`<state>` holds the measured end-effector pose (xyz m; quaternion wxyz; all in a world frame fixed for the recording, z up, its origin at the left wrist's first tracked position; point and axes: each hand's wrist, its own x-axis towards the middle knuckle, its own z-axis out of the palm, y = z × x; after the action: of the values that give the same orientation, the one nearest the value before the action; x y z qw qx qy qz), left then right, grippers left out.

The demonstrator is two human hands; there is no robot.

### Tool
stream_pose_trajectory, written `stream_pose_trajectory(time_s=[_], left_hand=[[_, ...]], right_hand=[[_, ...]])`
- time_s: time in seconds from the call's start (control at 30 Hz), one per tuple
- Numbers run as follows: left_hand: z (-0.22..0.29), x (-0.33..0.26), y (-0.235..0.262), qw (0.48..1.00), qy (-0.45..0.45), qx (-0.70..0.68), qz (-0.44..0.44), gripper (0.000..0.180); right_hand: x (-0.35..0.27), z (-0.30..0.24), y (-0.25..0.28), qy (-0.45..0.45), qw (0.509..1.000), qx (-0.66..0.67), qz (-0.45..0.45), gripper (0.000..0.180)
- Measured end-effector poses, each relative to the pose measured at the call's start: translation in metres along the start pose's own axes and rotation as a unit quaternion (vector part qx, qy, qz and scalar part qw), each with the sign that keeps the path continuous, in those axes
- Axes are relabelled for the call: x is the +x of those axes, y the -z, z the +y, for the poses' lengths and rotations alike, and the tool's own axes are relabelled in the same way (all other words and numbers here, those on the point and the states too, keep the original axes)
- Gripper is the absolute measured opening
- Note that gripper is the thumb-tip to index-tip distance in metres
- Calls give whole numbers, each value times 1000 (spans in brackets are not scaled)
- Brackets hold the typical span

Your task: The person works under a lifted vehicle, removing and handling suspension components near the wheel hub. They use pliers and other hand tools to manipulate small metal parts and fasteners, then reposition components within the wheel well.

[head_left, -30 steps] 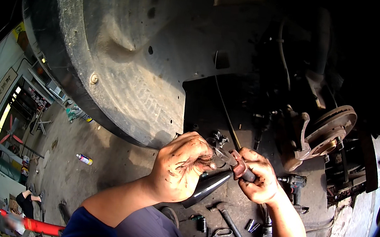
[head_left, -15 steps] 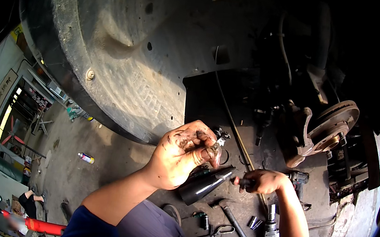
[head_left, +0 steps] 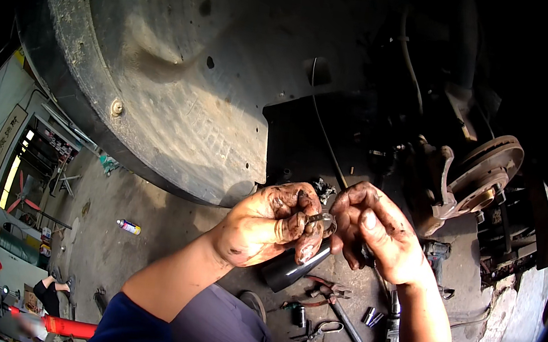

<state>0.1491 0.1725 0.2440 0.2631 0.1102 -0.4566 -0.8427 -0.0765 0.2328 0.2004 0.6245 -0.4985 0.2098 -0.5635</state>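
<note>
Between the thumb and fingers of my left hand is a small curved metal band, which looks like a clamp ring. My right hand is raised close beside it, thumb apart and fingers loosely bent, with nothing plainly held. Grease blackens both hands. Below them a glossy black cone lies on the floor, its tip hidden by my hands. Red-handled pincers rest across a hammer nearby. Scissors lie closer to me.
A dusty wheel-arch liner curves overhead at left. The brake disc with its knuckle hangs at right. A power drill, sockets and an air tool lie on the floor. A spray can is farther left.
My right hand has let go of the red-handled tool, now lying by the hammer, and come up beside my left. The metal band shows more clearly in my left fingers.
</note>
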Motion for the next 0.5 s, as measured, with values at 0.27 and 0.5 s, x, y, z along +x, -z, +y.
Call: stream_pose_trajectory(time_s=[0.27,0.5], left_hand=[[0,-8,6,998,55,30,-1,15],[2,-11,3,987,34,154,28,11]], right_hand=[[-5,-10,-7,-104,988,91,-74,19],[-6,-9,-8,-68,997,-4,-35,15]])
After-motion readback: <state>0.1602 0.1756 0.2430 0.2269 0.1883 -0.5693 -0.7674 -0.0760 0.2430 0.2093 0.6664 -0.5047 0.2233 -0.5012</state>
